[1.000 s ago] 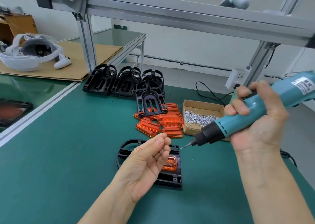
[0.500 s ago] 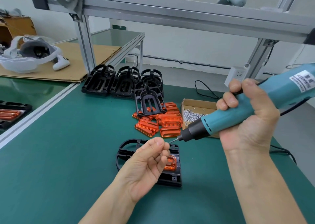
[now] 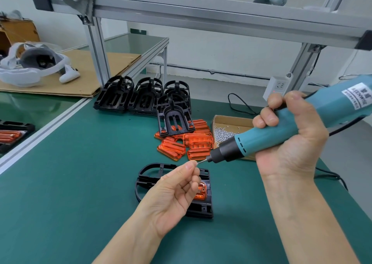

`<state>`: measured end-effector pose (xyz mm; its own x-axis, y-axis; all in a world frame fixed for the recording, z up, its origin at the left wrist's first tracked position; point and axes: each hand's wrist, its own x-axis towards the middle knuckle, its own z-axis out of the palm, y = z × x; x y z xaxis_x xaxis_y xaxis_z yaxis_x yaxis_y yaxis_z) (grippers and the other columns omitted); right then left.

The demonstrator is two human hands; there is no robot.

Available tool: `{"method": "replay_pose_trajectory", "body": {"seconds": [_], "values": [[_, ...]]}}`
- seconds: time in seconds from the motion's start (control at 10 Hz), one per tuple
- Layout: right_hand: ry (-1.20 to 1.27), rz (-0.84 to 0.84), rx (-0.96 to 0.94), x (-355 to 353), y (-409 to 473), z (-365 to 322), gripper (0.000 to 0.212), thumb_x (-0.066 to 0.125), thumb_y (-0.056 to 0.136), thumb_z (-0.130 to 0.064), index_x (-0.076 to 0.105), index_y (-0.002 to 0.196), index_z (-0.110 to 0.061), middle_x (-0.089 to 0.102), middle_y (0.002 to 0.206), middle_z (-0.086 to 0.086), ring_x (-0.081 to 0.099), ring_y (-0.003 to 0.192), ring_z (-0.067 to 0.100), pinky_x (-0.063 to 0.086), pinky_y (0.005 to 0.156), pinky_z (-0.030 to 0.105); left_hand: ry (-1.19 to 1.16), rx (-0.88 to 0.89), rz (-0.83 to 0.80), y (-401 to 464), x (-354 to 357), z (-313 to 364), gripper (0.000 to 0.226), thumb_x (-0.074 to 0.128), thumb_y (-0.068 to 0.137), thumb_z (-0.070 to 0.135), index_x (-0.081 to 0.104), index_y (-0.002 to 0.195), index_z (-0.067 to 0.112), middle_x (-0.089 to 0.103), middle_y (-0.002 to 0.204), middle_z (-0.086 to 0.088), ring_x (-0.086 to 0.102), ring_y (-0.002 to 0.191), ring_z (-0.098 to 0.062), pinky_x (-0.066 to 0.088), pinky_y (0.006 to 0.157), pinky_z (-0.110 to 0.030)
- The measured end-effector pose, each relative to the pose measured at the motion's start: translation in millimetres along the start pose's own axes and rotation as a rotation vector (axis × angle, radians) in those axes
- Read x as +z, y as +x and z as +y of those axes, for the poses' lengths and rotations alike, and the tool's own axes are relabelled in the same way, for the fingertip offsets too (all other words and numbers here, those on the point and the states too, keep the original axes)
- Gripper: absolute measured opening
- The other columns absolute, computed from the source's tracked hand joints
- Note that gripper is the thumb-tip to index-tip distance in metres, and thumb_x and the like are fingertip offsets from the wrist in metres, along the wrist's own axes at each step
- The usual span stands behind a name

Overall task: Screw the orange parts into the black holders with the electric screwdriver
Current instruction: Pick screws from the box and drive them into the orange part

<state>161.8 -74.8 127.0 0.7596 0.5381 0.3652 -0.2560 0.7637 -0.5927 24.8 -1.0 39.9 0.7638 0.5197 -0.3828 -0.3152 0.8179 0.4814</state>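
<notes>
A black holder [image 3: 153, 170] lies flat on the green mat with an orange part [image 3: 200, 191] seated in it. My left hand [image 3: 175, 193] hovers over the holder, its thumb and forefinger pinched on a small screw [image 3: 195, 164]. My right hand [image 3: 289, 135] grips the teal electric screwdriver [image 3: 281, 131], tilted down to the left. The driver's bit tip touches the screw at my left fingertips. Much of the holder is hidden under my left hand.
A pile of loose orange parts [image 3: 189, 143] lies behind the holder, with one black holder [image 3: 174, 121] resting on it. More black holders [image 3: 128, 96] stand in a row behind. A cardboard box of screws [image 3: 227, 127] sits under the screwdriver. An aluminium frame [image 3: 201, 12] spans overhead.
The screwdriver has swung left and down until its bit meets the screw in my left fingers. My left hand has stayed over the holder.
</notes>
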Motion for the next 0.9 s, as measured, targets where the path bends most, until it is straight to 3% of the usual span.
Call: {"method": "replay_pose_trajectory", "body": {"seconds": [0.4,0.9], "values": [[-0.034,-0.019,-0.010,1.3,-2.0,1.7,0.011,0.052,0.078,-0.010,0.046,0.075,-0.019,0.051,0.063,-0.002,0.041,0.043,0.009,0.038,0.048,0.020,-0.034,-0.034,-0.057,-1.1,2.1,-1.4,0.019,0.076,0.053,0.009,0.075,0.071,0.004,0.063,0.066,-0.007,0.059,0.052,-0.010,0.053,0.047,-0.018],[-0.025,-0.060,0.003,3.7,-3.1,3.3,0.012,0.050,0.079,-0.008,0.047,0.072,-0.018,0.048,0.061,-0.001,0.039,0.042,0.008,0.038,0.047,0.019,-0.048,-0.017,-0.105,-2.3,-1.1,-2.7,0.011,0.073,0.059,0.009,0.073,0.069,0.005,0.061,0.065,-0.006,0.057,0.052,-0.011,0.052,0.047,-0.017]]}}
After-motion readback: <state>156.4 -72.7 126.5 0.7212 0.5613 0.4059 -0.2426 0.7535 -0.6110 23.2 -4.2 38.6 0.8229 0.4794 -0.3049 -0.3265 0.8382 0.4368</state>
